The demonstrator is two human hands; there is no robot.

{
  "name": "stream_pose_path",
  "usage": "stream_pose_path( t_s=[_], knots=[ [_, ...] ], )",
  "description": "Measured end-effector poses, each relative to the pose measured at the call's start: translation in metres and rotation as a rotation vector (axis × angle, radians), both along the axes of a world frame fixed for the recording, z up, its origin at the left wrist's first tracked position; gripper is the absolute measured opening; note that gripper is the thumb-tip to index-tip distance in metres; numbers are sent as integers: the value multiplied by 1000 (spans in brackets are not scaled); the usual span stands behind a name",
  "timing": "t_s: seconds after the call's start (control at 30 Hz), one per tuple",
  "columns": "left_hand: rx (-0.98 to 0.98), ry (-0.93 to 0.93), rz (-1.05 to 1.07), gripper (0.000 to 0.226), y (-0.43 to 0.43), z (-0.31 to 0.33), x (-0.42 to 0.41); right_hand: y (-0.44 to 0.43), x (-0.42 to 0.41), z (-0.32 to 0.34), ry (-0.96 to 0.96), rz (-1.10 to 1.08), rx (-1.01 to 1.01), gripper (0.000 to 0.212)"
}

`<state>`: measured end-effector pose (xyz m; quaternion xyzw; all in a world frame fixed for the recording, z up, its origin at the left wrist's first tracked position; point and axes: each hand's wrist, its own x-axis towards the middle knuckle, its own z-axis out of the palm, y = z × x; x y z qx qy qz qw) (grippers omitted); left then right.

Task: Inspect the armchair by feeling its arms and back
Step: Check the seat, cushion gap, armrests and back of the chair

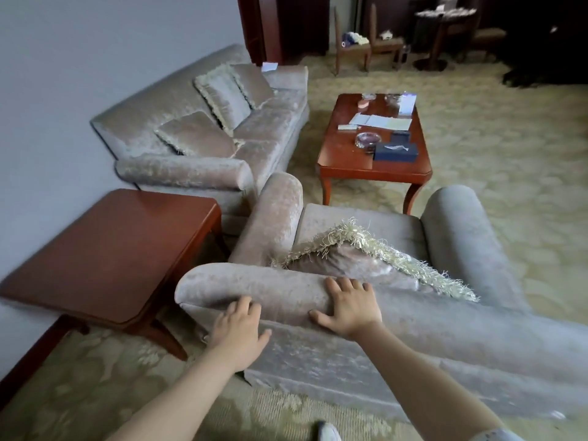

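A beige velvet armchair (pixel 356 227) stands in front of me, seen from behind its rolled back (pixel 248 288). Its left arm (pixel 273 214) and right arm (pixel 458 230) run away from me. A fringed cushion (pixel 359 259) leans on the seat against the back. My right hand (pixel 346 308) lies flat on top of the rolled back, fingers spread. My left hand (pixel 238 326) rests with straight fingers on the rear face of the back, just below the roll near its left end. Neither hand grips the fabric.
A red-brown side table (pixel 105 256) stands close on the left of the armchair. A matching sofa (pixel 203 128) with cushions lines the wall behind it. A wooden coffee table (pixel 346 167) with papers, a glass dish and a blue box sits beyond. Patterned carpet covers the floor.
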<state>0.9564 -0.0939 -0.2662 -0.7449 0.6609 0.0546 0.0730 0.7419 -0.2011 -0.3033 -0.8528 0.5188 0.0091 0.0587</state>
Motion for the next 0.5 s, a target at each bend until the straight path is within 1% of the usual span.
stream_pose_path(
  t_s=[0.07,0.17,0.27,0.37,0.43,0.5],
  knots=[
    [-14,-13,34,56,-16,0,14,-1,0,-2,2,2,7,94],
    [25,-34,142,63,-42,-1,36,-4,-1,-3,-21,5,14,94],
    [83,-29,313,69,-65,-5,60,-5,-1,-3,-11,21,33,95],
    [118,45,514,75,-82,-12,83,-8,-1,-4,15,31,56,95],
    [123,39,528,77,-89,-17,94,-14,4,-2,37,35,88,96],
    [106,28,459,75,-95,-21,104,-21,19,4,34,13,117,93]
  ],
)
